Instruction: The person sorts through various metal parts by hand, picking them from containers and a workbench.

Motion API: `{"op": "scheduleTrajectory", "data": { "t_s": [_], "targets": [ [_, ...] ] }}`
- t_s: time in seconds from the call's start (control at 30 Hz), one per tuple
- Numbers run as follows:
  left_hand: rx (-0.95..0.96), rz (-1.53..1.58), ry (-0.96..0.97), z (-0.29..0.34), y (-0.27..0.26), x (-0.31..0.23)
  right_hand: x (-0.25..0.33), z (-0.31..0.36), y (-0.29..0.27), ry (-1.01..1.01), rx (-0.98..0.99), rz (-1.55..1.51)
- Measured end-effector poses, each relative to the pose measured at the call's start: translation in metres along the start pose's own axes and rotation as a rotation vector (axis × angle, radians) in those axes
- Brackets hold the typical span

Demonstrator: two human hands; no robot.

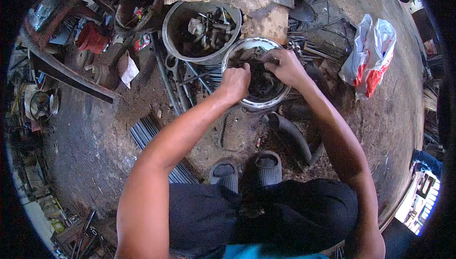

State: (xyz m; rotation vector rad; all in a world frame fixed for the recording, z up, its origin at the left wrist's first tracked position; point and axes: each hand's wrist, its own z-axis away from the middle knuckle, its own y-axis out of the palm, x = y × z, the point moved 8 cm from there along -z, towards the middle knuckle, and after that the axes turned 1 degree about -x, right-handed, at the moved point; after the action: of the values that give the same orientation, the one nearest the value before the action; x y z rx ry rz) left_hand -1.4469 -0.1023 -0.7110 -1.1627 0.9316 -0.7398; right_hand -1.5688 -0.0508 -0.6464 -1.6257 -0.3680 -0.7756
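Left hand, right hand at white-rimmed bucket; fingers curled, hold unclear.

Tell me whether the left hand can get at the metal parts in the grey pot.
Likely yes: the left hand is at the bucket, right beside the pot, whose top is open, and the metal parts show uncovered.

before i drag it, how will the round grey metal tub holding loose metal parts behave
The tub is probably heavy: metal parts lie heaped inside. They look loose, so may shift or rattle. Its evenly round shape suggests it is stiff.
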Motion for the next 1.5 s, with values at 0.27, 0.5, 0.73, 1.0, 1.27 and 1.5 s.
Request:
{"op": "scheduleTrajectory", "data": {
  "t_s": [0.27, 0.5, 0.73, 1.0, 1.27, 1.5],
  "targets": [
    [-0.082, 0.166, -0.115, 0.003, -0.029, 0.000, -0.005, -0.002, 0.010, -0.006, 0.041, -0.021],
    [-0.158, 0.797, -0.250, -0.003, -0.038, 0.045, 0.008, -0.005, 0.021, -0.078, 0.086, -0.011],
    [-0.043, 1.299, -0.256, 0.005, -0.054, 0.055, 0.015, -0.014, 0.001, -0.087, -0.032, -0.225],
    [-0.177, 1.477, -0.307, 0.024, -0.093, 0.079, 0.020, -0.024, 0.004, 0.255, 0.062, -0.352],
    [-0.315, 1.526, -0.358, 0.046, -0.107, 0.126, 0.067, -0.051, 0.001, 0.102, -0.110, -0.240],
    [-0.329, 1.303, -0.462, 0.065, -0.127, 0.134, 0.052, -0.085, 0.014, 0.022, -0.248, -0.266]
  ]
}}
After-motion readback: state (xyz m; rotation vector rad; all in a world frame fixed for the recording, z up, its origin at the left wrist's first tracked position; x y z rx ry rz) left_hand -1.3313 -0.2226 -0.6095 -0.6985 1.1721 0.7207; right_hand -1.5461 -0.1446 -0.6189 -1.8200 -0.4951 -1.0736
